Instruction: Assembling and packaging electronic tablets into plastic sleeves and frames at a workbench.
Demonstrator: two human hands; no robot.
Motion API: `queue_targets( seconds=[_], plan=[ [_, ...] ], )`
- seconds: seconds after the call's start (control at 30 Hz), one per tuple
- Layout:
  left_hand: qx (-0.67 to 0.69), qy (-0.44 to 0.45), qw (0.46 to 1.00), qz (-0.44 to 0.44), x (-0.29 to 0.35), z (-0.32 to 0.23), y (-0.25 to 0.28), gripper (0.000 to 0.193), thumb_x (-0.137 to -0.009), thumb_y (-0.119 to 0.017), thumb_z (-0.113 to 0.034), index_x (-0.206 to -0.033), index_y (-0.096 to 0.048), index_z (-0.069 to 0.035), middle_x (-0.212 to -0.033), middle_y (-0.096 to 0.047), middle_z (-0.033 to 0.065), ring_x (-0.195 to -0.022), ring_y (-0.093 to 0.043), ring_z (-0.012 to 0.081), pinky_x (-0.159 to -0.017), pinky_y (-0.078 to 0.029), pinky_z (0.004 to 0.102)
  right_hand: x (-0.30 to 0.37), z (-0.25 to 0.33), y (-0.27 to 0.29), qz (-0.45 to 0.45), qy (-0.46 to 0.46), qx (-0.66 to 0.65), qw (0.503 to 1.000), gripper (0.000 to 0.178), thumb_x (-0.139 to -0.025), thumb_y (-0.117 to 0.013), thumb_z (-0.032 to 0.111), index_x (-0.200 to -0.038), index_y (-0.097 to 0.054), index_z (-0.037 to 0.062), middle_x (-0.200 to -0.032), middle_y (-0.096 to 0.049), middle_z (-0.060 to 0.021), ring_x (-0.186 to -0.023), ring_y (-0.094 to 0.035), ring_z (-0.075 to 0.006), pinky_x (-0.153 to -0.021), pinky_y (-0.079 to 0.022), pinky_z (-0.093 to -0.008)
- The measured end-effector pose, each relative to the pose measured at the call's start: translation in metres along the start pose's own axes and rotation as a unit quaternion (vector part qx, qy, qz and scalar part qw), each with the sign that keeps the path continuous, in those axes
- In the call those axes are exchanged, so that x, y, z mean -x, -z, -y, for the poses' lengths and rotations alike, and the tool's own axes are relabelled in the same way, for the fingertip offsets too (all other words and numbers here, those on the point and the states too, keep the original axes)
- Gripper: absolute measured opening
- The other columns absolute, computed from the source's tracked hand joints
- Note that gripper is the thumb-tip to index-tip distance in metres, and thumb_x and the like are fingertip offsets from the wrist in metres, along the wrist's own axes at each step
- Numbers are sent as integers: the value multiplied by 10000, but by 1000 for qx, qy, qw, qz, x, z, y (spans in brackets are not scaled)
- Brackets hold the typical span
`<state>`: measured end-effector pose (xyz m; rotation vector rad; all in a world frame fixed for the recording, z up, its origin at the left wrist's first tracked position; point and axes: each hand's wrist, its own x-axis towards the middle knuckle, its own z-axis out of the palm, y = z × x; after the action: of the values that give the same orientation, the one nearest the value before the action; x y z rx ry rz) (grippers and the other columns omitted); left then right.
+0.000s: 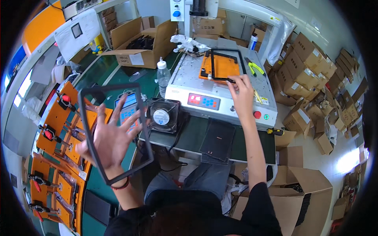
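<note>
A thin black rectangular frame (146, 135) is held up by my left hand (110, 143), which is palm up behind it. The fingers are spread within its outline, the thumb is outside its left bar, and the lower bar crosses my wrist. Over the press bed at the right, my right hand (240, 86) has its fingertips closed on the near edge of a second black frame (213, 65). That frame lies tilted across an orange fixture plate (223, 67) with black corner pieces. The exact grip of the right fingertips is partly hidden.
The grey machine (177, 91) has a lit control panel (203, 101). Nearby are green-handled cutters (255, 67), a clear bottle (163, 80), a fan (162, 116) and a black sheet (218, 137). Orange clamp fixtures (51, 143) stand left; cartons (301, 70) are stacked right.
</note>
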<state>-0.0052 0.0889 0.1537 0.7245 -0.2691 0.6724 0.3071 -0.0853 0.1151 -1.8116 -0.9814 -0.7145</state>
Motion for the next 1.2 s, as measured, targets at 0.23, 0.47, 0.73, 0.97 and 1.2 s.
queue_targets(
  seconds=[0.23,0.47,0.73,0.97,1.2],
  plan=[
    [-122,-92,976,-155,78,-25,27,980,-483,-706,-397,-1345,-288,-190,-1413,-198,218,-1186,-338,550,-960,-338,631,-11,-10,-38,57,35,165,984,162,-801,-631,163,-930,-669,73,-865,-552,-59,-822,-577,-236,-672,-490,-364],
    [-133,-58,974,-173,91,-15,44,1015,-526,-746,-466,-1353,-255,-141,-1415,-198,223,-1192,-337,534,-941,-379,604,-26,-11,-39,90,84,309,943,195,-828,-595,231,-925,-679,85,-941,-550,-63,-843,-543,-227,-670,-499,-344],
    [-217,-15,964,-152,84,45,34,1087,-516,-781,-385,-1355,-119,-185,-1402,-192,168,-1200,-385,432,-965,-368,490,68,110,-15,318,-208,-617,689,1059,-755,-688,449,-1431,63,133,-1354,-338,-223,-1246,-402,-336,-1040,-269,-436],
    [-587,-79,803,72,62,80,3,983,-490,-843,-286,-1193,-177,-116,-1335,-156,263,-1217,-342,452,-996,-323,515,111,140,-22,220,-157,-652,709,1407,-515,-847,472,-1409,195,167,-1436,-123,-252,-1312,-244,-381,-1058,-197,-511],
    [-323,-38,945,-38,82,89,7,1068,-522,-824,-498,-1283,-159,-151,-1363,-184,246,-1228,-350,430,-999,-328,502,103,156,-11,163,-366,-655,641,1321,-544,-817,472,-1433,123,210,-1410,-229,-242,-1295,-294,-373,-1064,-216,-524]
  ],
)
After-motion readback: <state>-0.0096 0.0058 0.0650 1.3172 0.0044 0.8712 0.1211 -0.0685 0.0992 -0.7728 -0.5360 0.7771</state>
